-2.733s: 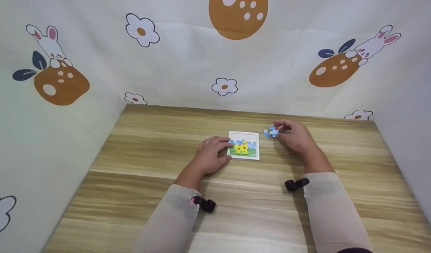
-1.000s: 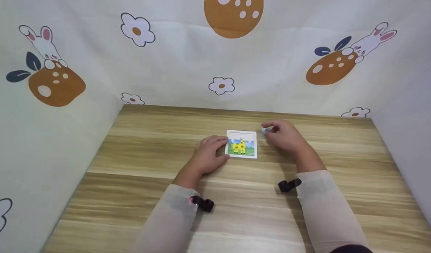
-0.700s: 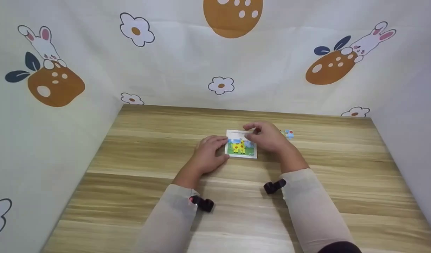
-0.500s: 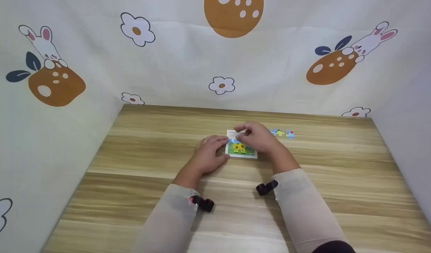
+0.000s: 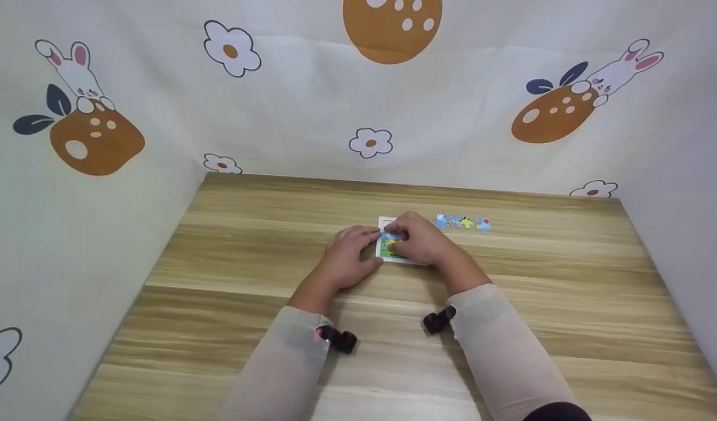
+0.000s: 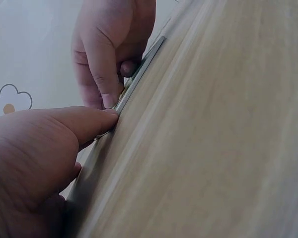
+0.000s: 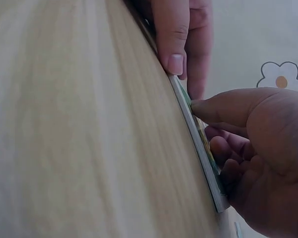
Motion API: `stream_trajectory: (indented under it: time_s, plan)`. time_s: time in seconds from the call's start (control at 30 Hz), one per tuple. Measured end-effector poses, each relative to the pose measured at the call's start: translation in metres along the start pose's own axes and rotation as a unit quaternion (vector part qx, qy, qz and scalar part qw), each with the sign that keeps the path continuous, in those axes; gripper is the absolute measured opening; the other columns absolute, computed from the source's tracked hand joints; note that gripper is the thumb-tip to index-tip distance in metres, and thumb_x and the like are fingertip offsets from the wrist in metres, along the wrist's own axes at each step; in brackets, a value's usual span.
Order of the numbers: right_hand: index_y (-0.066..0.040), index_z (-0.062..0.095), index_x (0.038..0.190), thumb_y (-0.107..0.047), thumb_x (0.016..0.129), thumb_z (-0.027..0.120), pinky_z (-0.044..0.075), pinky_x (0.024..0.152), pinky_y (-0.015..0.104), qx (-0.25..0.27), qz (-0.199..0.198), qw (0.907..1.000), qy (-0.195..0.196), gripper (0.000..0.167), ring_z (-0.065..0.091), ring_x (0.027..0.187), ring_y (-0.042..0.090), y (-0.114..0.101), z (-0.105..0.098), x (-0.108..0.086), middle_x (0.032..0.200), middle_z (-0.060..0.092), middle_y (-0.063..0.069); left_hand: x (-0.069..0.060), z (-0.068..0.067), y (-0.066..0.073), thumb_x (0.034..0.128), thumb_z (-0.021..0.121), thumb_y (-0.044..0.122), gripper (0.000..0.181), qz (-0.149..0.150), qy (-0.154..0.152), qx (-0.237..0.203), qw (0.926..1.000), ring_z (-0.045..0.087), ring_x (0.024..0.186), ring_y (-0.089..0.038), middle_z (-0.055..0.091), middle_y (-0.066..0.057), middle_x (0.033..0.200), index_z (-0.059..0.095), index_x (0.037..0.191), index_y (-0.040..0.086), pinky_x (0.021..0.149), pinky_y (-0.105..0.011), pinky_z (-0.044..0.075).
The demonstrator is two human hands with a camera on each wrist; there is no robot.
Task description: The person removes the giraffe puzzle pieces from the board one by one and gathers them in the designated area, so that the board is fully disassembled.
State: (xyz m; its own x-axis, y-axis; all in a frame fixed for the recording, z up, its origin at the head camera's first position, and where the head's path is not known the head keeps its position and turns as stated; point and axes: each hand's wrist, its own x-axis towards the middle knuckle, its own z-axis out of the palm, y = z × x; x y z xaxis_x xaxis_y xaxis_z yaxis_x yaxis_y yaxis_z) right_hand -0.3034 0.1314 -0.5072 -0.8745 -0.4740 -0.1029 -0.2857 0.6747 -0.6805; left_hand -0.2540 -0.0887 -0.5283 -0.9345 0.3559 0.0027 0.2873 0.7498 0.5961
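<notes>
A square white-framed jigsaw board (image 5: 382, 261) with a giraffe picture lies on the wooden table. My left hand (image 5: 348, 257) holds its left side, the thumb at the near corner and the fingers farther up that edge. From the right, my right hand (image 5: 426, 241) reaches over the board. Its thumb and index finger touch the picture with a gap between them, and no loose piece shows there. In the right wrist view the other fingers of the right hand (image 7: 268, 134) bend loosely above the board. That hand hides most of the picture.
Several loose jigsaw pieces (image 5: 466, 222) lie in a short row to the right of the board. The wooden table (image 5: 265, 234) meets a pale cloth backdrop (image 5: 300, 105) printed with rabbits, oranges and flowers.
The right hand has spread out the pieces on the right, left them there and moved left over the board. Its fingertips have come down onto the picture. The left hand stays put.
</notes>
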Motion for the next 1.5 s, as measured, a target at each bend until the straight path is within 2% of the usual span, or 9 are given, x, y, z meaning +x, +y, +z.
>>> stream_trajectory:
  time_s: [0.17,0.43,0.53,0.73,0.87,1.17,1.3,1.5]
  plan:
    - [-0.005,0.071,0.138,-0.017,0.098,0.073,0.051,0.111,0.047,-0.007,0.005,0.9999,-0.015,0.042,0.058,0.119,0.029,-0.003,0.001,0.0,0.134,0.057,0.014,0.0,0.0,0.001,0.1015,0.071,0.039,0.062,0.003,0.001,0.0,1.0,0.032,0.162,-0.03,0.05,0.002,0.167,0.055,0.158,0.019,0.132,-0.063,0.022]
    - [-0.005,0.07,0.133,-0.012,0.093,0.07,0.047,0.118,0.048,-0.018,0.001,0.9998,0.001,0.041,0.059,0.129,0.032,-0.004,0.002,0.0,0.139,0.06,0.016,0.001,0.001,0.001,0.1012,0.071,0.039,0.062,0.008,0.002,0.005,0.9999,0.033,0.162,-0.028,0.05,0.003,0.166,0.055,0.157,0.017,0.134,-0.058,0.022]
    - [-0.006,0.071,0.133,-0.012,0.092,0.072,0.048,0.115,0.047,-0.01,0.002,0.9999,0.008,0.041,0.06,0.126,0.031,-0.004,0.002,-0.001,0.137,0.062,0.015,0.0,0.0,0.002,0.1012,0.071,0.039,0.063,0.005,0.0,0.005,1.0,0.033,0.162,-0.028,0.05,0.003,0.166,0.055,0.158,0.018,0.134,-0.059,0.022]
    - [-0.007,0.075,0.13,-0.011,0.092,0.075,0.051,0.098,0.04,-0.009,-0.002,0.9997,0.021,0.039,0.059,0.108,0.025,-0.002,0.002,-0.001,0.123,0.065,0.012,0.001,0.0,0.003,0.1011,0.071,0.04,0.062,0.007,0.001,0.008,0.9999,0.034,0.161,-0.029,0.051,0.003,0.166,0.055,0.157,0.018,0.133,-0.059,0.023]
    - [-0.008,0.076,0.129,-0.009,0.093,0.074,0.05,0.092,0.036,-0.011,-0.006,0.9995,0.028,0.037,0.059,0.102,0.022,-0.001,0.003,-0.002,0.12,0.066,0.011,0.001,0.0,0.003,0.1009,0.071,0.04,0.063,0.009,0.002,0.013,0.9999,0.035,0.161,-0.029,0.051,0.002,0.166,0.055,0.158,0.018,0.132,-0.059,0.024]
    - [-0.014,0.075,0.133,-0.015,0.097,0.076,0.054,0.095,0.038,0.014,0.008,0.9991,0.039,0.036,0.064,0.106,0.021,0.001,-0.006,-0.007,0.125,0.069,0.006,0.002,0.0,0.003,0.1015,0.07,0.043,0.063,-0.004,-0.005,0.015,0.9999,0.033,0.162,-0.027,0.049,0.005,0.167,0.054,0.159,0.022,0.134,-0.058,0.022]
    - [-0.015,0.075,0.134,-0.017,0.097,0.076,0.057,0.094,0.039,0.046,0.01,0.9976,0.05,0.037,0.068,0.108,0.023,0.003,-0.018,-0.012,0.13,0.072,0.005,0.0,-0.001,0.003,0.1018,0.07,0.041,0.062,-0.008,-0.005,0.008,0.9999,0.032,0.162,-0.028,0.048,0.004,0.168,0.055,0.158,0.021,0.134,-0.057,0.022]
    - [-0.019,0.074,0.136,-0.022,0.098,0.077,0.057,0.093,0.036,0.069,0.043,0.9941,0.072,0.038,0.069,0.112,0.024,0.017,-0.04,-0.024,0.135,0.073,0.003,-0.001,-0.002,0.003,0.1026,0.069,0.043,0.062,-0.025,-0.013,0.008,0.9996,0.029,0.164,-0.026,0.046,0.006,0.169,0.053,0.159,0.023,0.135,-0.054,0.019]
